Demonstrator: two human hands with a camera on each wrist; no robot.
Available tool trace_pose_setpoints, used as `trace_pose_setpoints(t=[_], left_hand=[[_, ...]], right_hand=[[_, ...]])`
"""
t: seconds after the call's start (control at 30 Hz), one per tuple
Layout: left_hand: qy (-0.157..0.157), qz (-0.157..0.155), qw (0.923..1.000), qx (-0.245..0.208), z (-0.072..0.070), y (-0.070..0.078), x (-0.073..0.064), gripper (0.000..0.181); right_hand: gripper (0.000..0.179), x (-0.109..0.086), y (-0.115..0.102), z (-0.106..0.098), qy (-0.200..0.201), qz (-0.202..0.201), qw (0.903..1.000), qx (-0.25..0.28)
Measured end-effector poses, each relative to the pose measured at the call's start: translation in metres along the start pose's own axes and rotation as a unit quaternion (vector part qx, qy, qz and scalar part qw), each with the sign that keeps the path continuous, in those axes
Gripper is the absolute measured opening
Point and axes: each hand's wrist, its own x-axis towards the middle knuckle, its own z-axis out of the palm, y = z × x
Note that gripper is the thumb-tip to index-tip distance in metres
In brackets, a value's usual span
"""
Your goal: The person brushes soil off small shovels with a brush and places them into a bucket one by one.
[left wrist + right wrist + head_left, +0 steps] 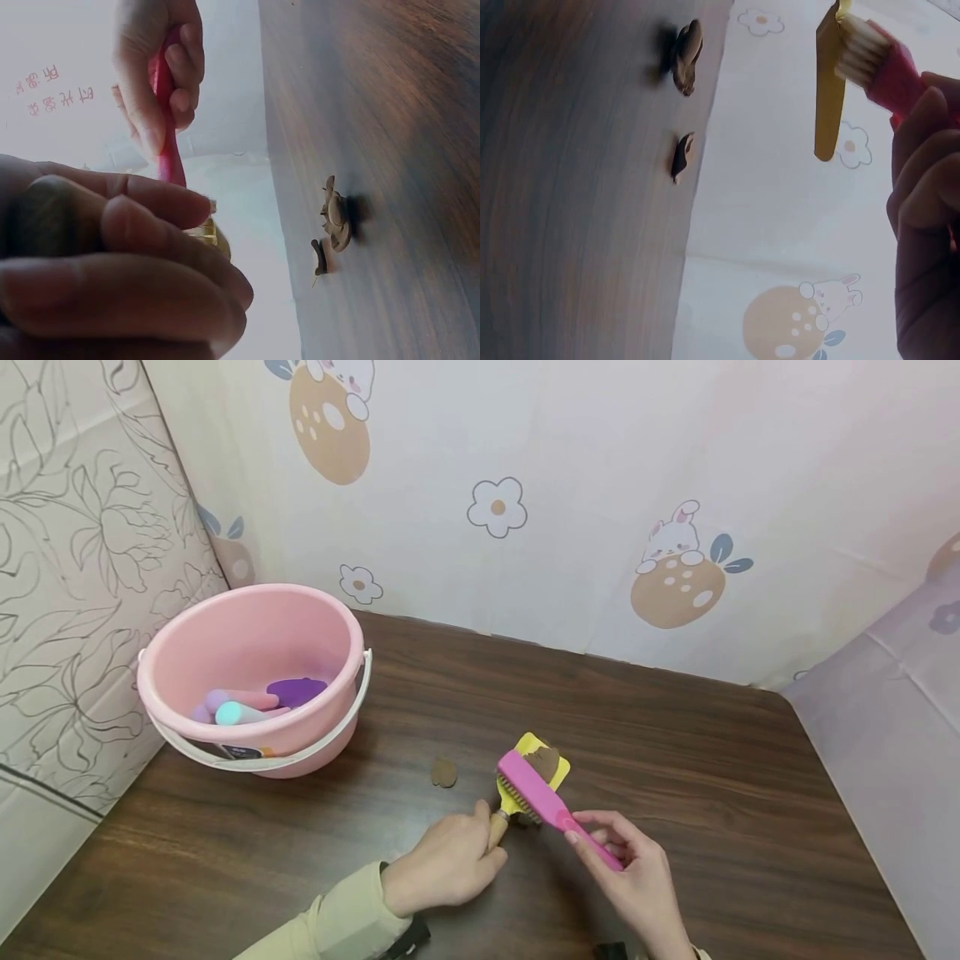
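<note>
My left hand [453, 858] grips the wooden handle of a small yellow shovel [530, 743]. A brown, clay-like patch [543, 762] covers part of its blade. My right hand [633, 868] pinches the handle of a pink brush [534, 783] between thumb and fingers. In the right wrist view the brush's pale bristles [862, 51] meet the shovel's blade [829, 90], which is held above the table. One flat brown clay-like piece [443, 772] lies on the table left of the shovel. Another brown lump [528, 819] is partly hidden beneath the brush.
A pink bucket [251, 597] with a white handle stands at the left on the dark wooden table [697, 760]. Inside are a purple item [298, 691] and several pastel-handled things [236, 713]. Printed sheets [570, 510] hang behind the table and at both sides.
</note>
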Motion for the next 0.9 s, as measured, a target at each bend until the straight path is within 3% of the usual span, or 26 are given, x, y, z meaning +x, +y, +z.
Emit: trace_pose_setpoints(t=[0.17, 0.5, 0.77, 0.9], left_hand=[[-0.023, -0.009, 0.9995, -0.021, -0.001, 0.000, -0.002, 0.023], [-0.028, -0.009, 0.9990, -0.032, -0.001, 0.000, -0.004, 0.022], [-0.031, -0.005, 0.9984, -0.047, -0.001, -0.002, -0.006, 0.022], [-0.030, -0.009, 0.9979, -0.056, -0.001, -0.003, -0.006, 0.022]], right_hand=[[0.024, 0.002, 0.003, -0.001, 0.027, 0.009, 0.9994, -0.021], [0.023, 0.006, 0.008, -0.001, 0.104, 0.017, 0.9940, -0.029], [0.020, 0.011, 0.016, -0.010, 0.194, 0.038, 0.9796, -0.037], [0.018, 0.011, 0.016, -0.012, 0.186, 0.050, 0.9809, -0.024]])
